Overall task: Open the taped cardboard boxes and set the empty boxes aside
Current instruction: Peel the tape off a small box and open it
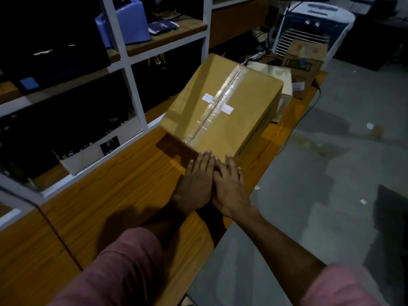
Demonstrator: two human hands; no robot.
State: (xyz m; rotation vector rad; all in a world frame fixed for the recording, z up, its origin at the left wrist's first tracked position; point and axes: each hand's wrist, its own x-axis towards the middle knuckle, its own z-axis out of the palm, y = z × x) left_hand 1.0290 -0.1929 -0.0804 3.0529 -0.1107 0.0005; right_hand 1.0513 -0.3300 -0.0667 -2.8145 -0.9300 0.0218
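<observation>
So far: nothing is opened; the work looks to be at its very start.
Shelf (123,56): well off to the left of the hands, holding dark clutter and a blue container (130,21); no part in the job.
Table (110,195): wooden top under both hands and under the box.
Left hand (196,184): flat and open, palm down, fingers spread and holding nothing; its fingertips reach the near edge of the box.
Right hand (229,188): just beside the left and overlapping it a little, also open and empty, fingertips at the same near edge.
Box (220,107): directly ahead of the fingertips, closed, lying on the table at an angle to its edge.
Tape (217,107): clear strip along the top seam running away from the hands, unbroken, with a white strip across it.
Small box (304,65): farther off and to the right beyond the big one; whether it is opened, I cannot tell.
Left to do: break the tape, lift the flaps, empty the box, set it aside.
</observation>
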